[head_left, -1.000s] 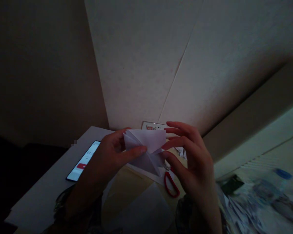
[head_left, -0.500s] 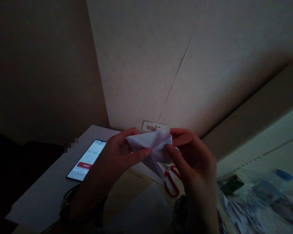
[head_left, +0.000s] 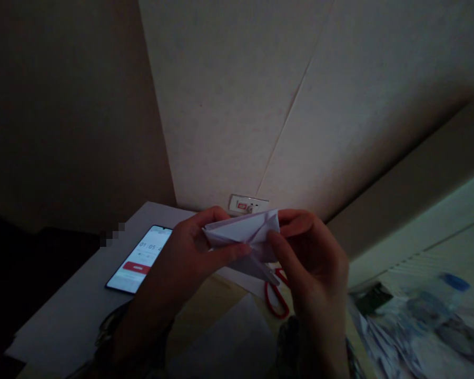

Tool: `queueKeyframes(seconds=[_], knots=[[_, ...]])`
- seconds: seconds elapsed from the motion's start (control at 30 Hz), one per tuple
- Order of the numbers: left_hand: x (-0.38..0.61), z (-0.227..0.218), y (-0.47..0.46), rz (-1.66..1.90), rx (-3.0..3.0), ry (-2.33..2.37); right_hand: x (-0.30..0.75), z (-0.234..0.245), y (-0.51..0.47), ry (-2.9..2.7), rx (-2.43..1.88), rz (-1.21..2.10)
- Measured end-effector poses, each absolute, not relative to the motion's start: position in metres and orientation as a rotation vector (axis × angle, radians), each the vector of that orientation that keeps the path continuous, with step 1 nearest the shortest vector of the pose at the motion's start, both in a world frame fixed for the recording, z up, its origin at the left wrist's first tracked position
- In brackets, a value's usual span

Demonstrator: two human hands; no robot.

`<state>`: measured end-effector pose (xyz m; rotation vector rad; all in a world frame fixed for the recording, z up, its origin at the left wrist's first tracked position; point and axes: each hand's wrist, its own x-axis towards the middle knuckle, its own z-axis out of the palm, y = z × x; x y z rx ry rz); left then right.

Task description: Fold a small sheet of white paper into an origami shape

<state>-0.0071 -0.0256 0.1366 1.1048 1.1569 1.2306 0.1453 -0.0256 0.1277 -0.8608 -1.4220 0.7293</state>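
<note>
A piece of white folded paper (head_left: 237, 230) with several pointed layers is held up above the table, between both hands. My left hand (head_left: 197, 247) pinches its left part, thumb on the near face and the other fingers behind. At the right end, my right hand (head_left: 312, 252) grips the paper between thumb and fingers. Partly hidden below the paper and my right hand lie red-handled scissors (head_left: 277, 301). A flat sheet of white paper (head_left: 229, 342) rests on the table close to my body.
A phone (head_left: 136, 260) with a lit timer screen lies on white sheets (head_left: 67, 295) at the left. Behind the hands is a wall socket (head_left: 248, 204). To the right, lower down, sit a blue-capped plastic bottle (head_left: 454, 284) and crumpled papers (head_left: 387, 337).
The upper right flap of the folded paper now lies flatter near my right thumb. Its lower point has swung right, over the scissors. Both hands keep their grip.
</note>
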Motion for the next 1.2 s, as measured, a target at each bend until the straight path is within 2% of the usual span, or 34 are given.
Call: queueKeyframes(seconds=[0.37, 1.2], knots=[[-0.0081, 0.1392, -0.0258, 1.221, 1.134, 1.208, 0.1468, 0.1275, -0.026, -1.472, -0.934, 0.623], [-0.0082, 0.139, -0.0266, 1.18, 1.097, 1.162, 0.1428, 0.132, -0.0254, -1.284, -0.932, 0.79]])
